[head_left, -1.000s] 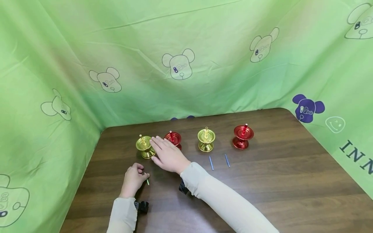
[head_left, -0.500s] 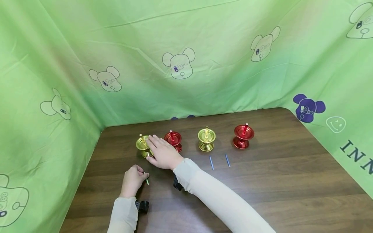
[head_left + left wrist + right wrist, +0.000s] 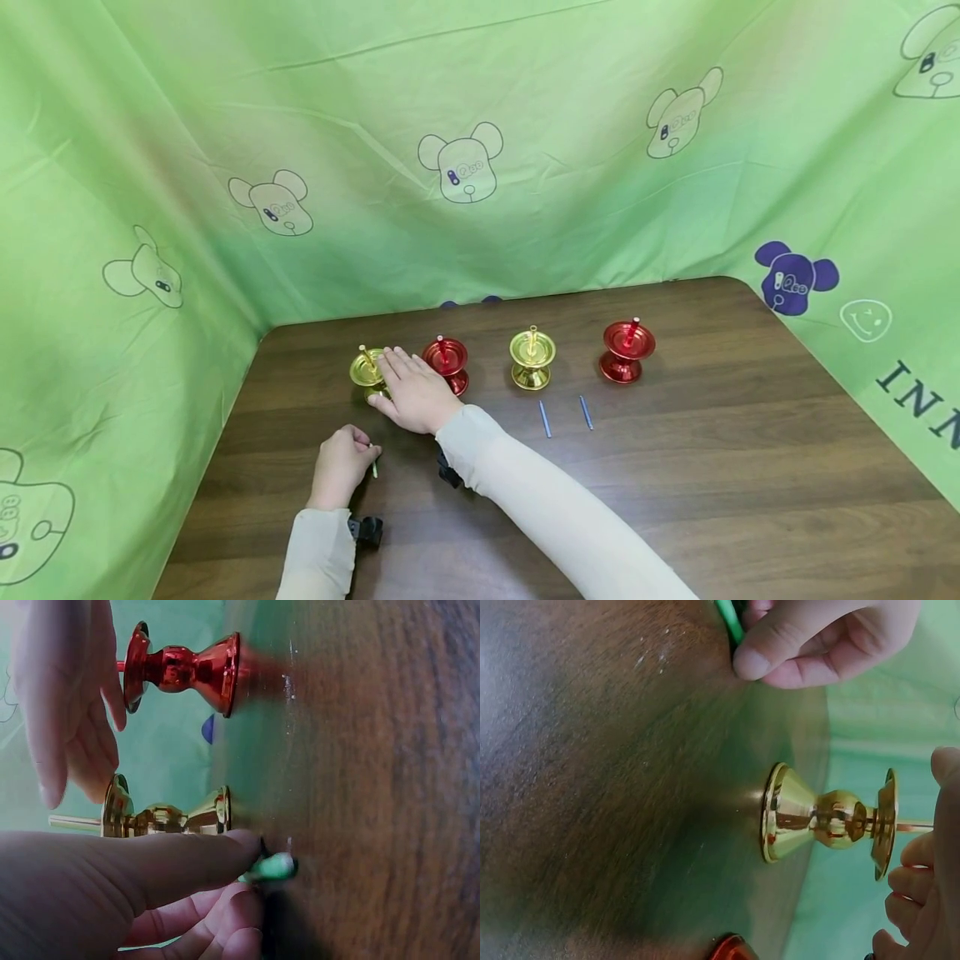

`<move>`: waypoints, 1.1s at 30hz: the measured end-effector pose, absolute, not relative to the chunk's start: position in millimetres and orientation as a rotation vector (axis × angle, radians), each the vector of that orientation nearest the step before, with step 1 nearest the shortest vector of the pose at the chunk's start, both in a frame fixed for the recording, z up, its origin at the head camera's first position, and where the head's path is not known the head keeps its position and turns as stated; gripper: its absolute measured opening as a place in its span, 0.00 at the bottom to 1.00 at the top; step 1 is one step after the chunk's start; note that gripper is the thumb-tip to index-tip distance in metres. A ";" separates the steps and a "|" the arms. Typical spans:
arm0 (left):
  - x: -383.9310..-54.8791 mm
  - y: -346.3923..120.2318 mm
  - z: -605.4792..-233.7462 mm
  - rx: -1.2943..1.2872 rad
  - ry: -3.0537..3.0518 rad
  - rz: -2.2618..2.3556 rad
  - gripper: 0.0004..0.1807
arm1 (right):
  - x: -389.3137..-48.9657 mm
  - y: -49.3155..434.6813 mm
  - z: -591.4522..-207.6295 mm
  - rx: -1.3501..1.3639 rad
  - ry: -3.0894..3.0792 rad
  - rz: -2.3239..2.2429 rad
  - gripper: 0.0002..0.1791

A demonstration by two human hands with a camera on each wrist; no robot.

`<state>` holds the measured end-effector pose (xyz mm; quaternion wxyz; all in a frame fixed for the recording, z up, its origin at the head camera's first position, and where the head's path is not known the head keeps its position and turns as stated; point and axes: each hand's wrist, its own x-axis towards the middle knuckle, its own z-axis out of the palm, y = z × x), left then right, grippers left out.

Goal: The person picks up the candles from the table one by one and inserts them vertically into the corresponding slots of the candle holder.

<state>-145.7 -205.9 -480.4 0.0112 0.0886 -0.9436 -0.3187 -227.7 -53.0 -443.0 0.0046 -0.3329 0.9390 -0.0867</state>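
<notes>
My left hand (image 3: 343, 465) pinches a thin green candle (image 3: 274, 867) between thumb and fingers, low over the wooden table. Its tip pokes out below the fingertips in the left wrist view. With fingers stretched out, my right hand (image 3: 418, 392) is over the right side of the leftmost gold candle holder (image 3: 365, 369), hiding part of it. That holder (image 3: 795, 812) stands upright, and the fingers are by its dish and central stem in the right wrist view. Just right of this hand stands a red candle holder (image 3: 446, 357).
Farther right stand another gold candle holder (image 3: 531, 350) and another red one (image 3: 627, 342). In front of them lie two thin blue candles (image 3: 545, 419). A green printed cloth (image 3: 375, 250) hangs behind the table (image 3: 712, 467).
My right hand has moved slightly left and down beside the leftmost gold holder, uncovering more of the red one. The green candle has turned a little in my left fingers.
</notes>
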 end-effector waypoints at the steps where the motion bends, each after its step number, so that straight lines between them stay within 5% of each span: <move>1: -145.6 -206.0 -480.3 0.276 -2.940 -0.989 0.09 | -227.9 -53.3 -443.3 -1.041 2.944 -0.262 0.38; 33: -142.8 -206.8 -478.3 0.293 -2.935 -0.918 0.05 | -229.0 -59.1 -457.3 -1.056 2.976 -0.199 0.39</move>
